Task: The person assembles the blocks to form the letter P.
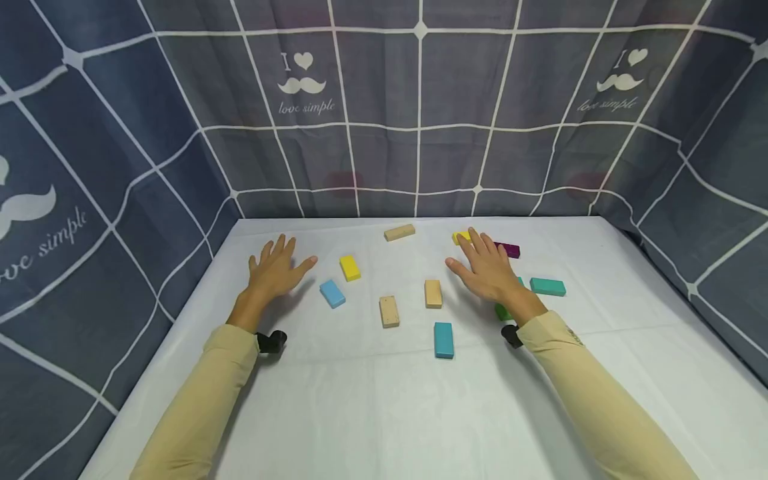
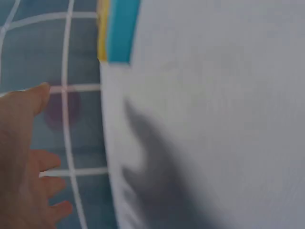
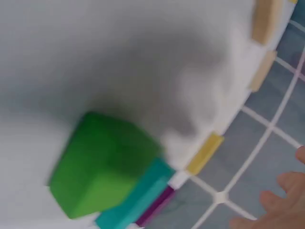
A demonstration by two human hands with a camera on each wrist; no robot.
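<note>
Coloured blocks (image 1: 444,341) scattered over a white-covered table (image 1: 360,413)

Left hand (image 1: 276,272) and right hand (image 1: 487,270) hover apart above it, fingers spread and holding nothing: the left near the light blue block (image 1: 333,293) and nearer yellow block (image 1: 350,268), the right by the purple block (image 1: 511,251), its wrist over the green block (image 1: 502,312). Any pick-up would likely go best from straight above, thumb and fingertips on a block's long sides, with the wrist raised clear.

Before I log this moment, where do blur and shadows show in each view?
Head: fairly sharp, soft shadows beside the left hand and right hand on the white cloth; left wrist: a dark hand-shaped shadow, blue block blurred; right wrist: green block blurred, broad diffuse shadow above it.
</note>
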